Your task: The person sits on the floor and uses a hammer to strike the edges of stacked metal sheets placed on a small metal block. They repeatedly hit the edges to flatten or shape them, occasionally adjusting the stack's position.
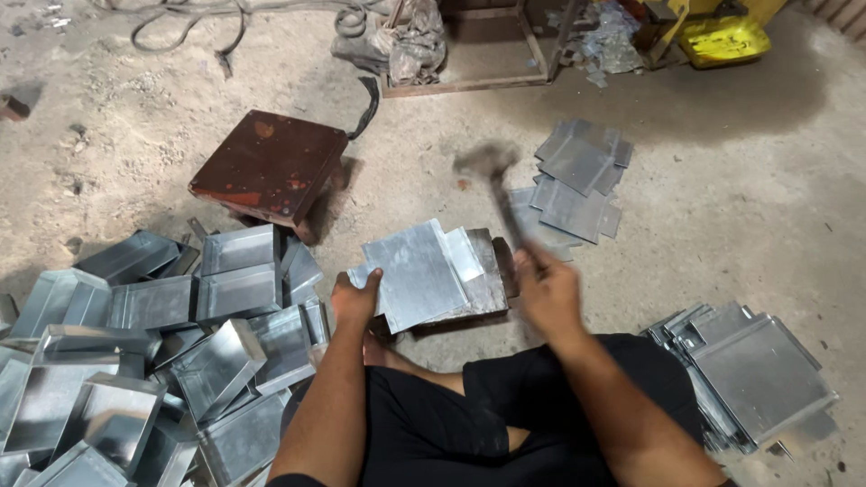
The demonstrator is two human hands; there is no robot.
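Black-clad knees fill the bottom of our view as we sit on a dusty concrete floor (722, 207) with the work between our legs. Our left hand (354, 299) pinches the near left edge of a flat, notched metal sheet (417, 271), fingers curled over the rim and thumb beneath, pressing it down so that it lies steady on a small steel block (487, 271) that serves as an anvil. Our right hand (547, 293) is closed tight around the handle of a hammer (498, 185), raised above the sheet's far right side; the head is blurred with motion, so we cannot tell exactly how high it stands. The sheet sits just in front of us, centred between both hands, where a blow can land squarely while the holding fingers keep to the opposite edge, clear of the strike.

At our left lies a heap of folded metal trays (162, 352), tumbled together within easy reach. At our right a stack of flat blanks (758, 370) rests just beside the knee, and a second scatter of cut sheets (577, 180) lies farther off. A rusty brown square stool (271, 167) stands beyond the trays. Cables, a metal frame and a yellow container sit along the far edge.
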